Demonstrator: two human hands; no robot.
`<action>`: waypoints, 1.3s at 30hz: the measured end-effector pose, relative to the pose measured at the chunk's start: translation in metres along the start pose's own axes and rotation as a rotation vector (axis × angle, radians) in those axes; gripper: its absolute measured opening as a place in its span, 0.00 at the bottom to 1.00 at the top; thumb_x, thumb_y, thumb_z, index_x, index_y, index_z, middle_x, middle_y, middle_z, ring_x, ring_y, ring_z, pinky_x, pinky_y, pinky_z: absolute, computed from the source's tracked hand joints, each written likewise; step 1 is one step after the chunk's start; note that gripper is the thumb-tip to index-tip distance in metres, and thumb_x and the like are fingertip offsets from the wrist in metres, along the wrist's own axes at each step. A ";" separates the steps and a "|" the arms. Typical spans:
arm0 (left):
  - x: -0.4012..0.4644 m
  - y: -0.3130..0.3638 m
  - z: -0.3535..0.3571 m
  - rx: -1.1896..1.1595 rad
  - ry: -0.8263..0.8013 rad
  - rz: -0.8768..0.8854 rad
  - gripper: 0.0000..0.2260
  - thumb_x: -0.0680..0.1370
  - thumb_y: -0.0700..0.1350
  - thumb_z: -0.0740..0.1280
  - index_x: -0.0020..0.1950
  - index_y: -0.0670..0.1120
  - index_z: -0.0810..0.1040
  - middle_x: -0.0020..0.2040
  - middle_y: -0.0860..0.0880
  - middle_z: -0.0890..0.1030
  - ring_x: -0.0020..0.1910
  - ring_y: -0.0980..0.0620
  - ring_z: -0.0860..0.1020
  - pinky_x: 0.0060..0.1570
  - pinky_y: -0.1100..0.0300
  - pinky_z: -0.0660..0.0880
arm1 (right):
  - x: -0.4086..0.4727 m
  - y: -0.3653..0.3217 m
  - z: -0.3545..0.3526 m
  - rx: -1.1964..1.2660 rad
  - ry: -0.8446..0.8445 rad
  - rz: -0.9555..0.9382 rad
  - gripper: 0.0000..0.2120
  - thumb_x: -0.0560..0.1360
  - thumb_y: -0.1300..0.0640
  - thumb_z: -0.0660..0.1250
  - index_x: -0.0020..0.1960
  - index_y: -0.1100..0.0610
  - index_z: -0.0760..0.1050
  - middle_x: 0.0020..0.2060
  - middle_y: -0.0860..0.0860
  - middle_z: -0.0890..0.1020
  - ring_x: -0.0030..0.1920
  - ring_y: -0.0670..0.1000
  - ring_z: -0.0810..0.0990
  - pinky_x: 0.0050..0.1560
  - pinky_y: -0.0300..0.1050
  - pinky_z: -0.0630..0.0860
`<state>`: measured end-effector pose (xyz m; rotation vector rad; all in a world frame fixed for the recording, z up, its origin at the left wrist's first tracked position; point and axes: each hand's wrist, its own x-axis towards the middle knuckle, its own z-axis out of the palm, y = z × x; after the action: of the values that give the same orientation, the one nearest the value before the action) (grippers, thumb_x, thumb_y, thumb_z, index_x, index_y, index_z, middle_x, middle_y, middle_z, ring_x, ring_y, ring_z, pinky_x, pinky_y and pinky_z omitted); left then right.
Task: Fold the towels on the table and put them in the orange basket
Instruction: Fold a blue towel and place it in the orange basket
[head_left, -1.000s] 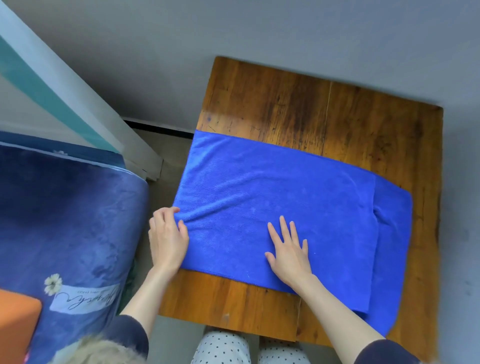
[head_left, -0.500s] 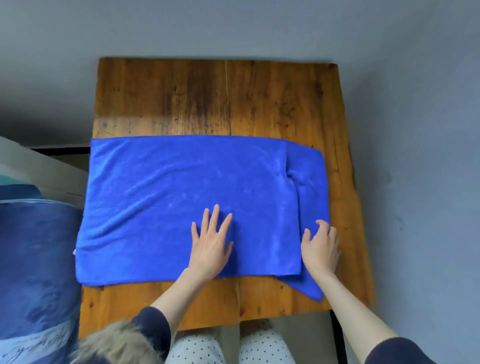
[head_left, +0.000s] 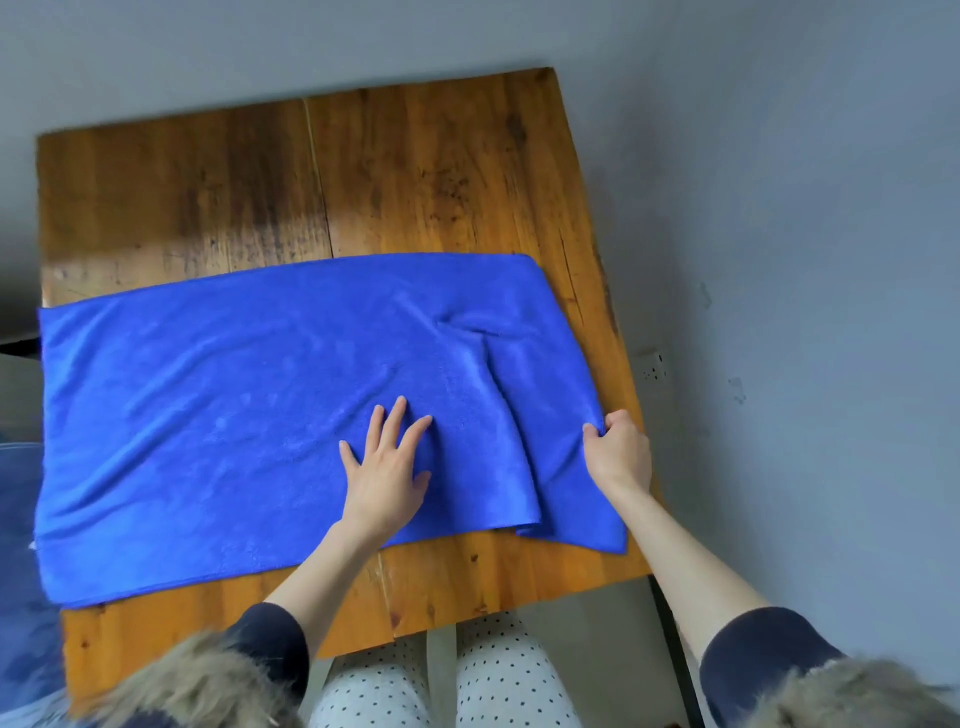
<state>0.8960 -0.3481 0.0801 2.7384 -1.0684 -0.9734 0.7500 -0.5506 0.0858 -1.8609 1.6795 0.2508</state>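
A person folding laundry works a blue towel (head_left: 249, 410) spread flat across a worn wooden table (head_left: 426, 171), seen from a head-worn camera looking down. The right hand (head_left: 618, 452) pinches the towel's right edge, fingers curled round the cloth at the table's right side, while the left hand (head_left: 384, 467) lies flat with fingers spread and straight, pressing the middle of the towel a short way inboard of that grip. Between the two hands a loose ridge of fabric runs away from the person, and just below the pinching hand the near right corner sits doubled under itself, close to the table's front edge. From the pressing palm the rest of the towel stretches leftward, its far end reaching the table's left edge. The cloth looks soft, light and limp, likely microfibre with a slightly grippy nap; it should drape and wrinkle rather than hold a crease, so it probably needs one hand anchoring it while the other pulls. The edge and corners appear the sensible places to take hold, since a pinch mid-panel would only bunch it. The fold looks barely begun, and the orange basket is not in view.
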 end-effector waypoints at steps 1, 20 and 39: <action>0.001 0.001 -0.002 -0.007 0.005 -0.009 0.28 0.77 0.45 0.64 0.74 0.54 0.57 0.78 0.52 0.44 0.76 0.49 0.42 0.66 0.32 0.54 | 0.007 0.006 -0.008 0.007 0.020 0.010 0.07 0.79 0.56 0.60 0.46 0.59 0.66 0.40 0.53 0.74 0.40 0.56 0.72 0.35 0.44 0.65; 0.007 0.099 0.003 -0.550 0.007 -0.083 0.10 0.78 0.46 0.63 0.56 0.44 0.78 0.54 0.47 0.79 0.56 0.45 0.72 0.54 0.59 0.68 | 0.015 -0.019 -0.034 0.586 -0.435 -0.083 0.09 0.78 0.60 0.59 0.44 0.56 0.77 0.39 0.56 0.83 0.35 0.49 0.82 0.35 0.38 0.78; 0.002 0.081 0.002 -0.826 0.064 -0.148 0.04 0.78 0.39 0.63 0.44 0.45 0.74 0.37 0.52 0.77 0.37 0.52 0.74 0.38 0.65 0.69 | 0.056 -0.049 -0.032 0.831 -0.621 0.562 0.09 0.78 0.56 0.62 0.55 0.61 0.73 0.41 0.55 0.79 0.39 0.51 0.78 0.31 0.37 0.69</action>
<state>0.8478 -0.4111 0.0983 2.1430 -0.3216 -1.0278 0.7980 -0.6143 0.0970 -0.5996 1.4781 0.2621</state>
